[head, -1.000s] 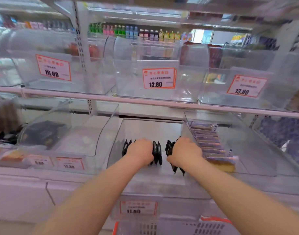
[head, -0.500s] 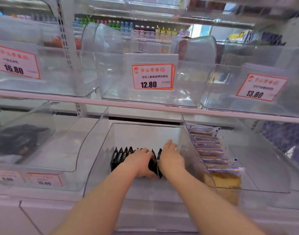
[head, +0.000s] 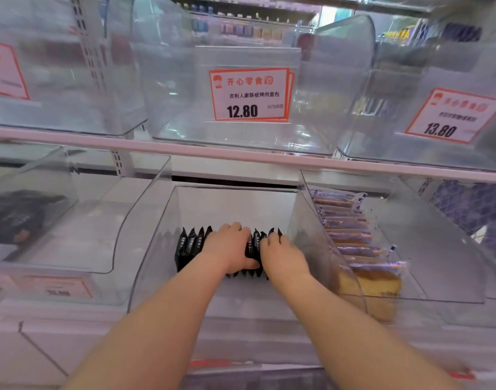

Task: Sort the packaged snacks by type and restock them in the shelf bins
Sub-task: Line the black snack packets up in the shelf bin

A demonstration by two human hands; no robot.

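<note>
Both my hands, left [head: 230, 247] and right [head: 280, 253], curl over the black packs [head: 189, 244] in the bin [head: 306, 218]; if I let go unevenly, row prob. topples flat.

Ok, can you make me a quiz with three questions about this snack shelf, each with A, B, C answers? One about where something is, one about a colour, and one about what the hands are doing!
1. Where is the row of small packets?
A. in the middle clear plastic bin
B. on the floor
C. in the top bin

2. What colour are those packets?
A. red
B. black
C. green

3. What are the two hands doing?
A. waving in the air
B. holding a bottle
C. gripping the packets

Answers:
1 A: they stand inside the middle bin of the lower shelf.
2 B: the wrappers are black.
3 C: the left hand and right hand both curl round the row.
</note>
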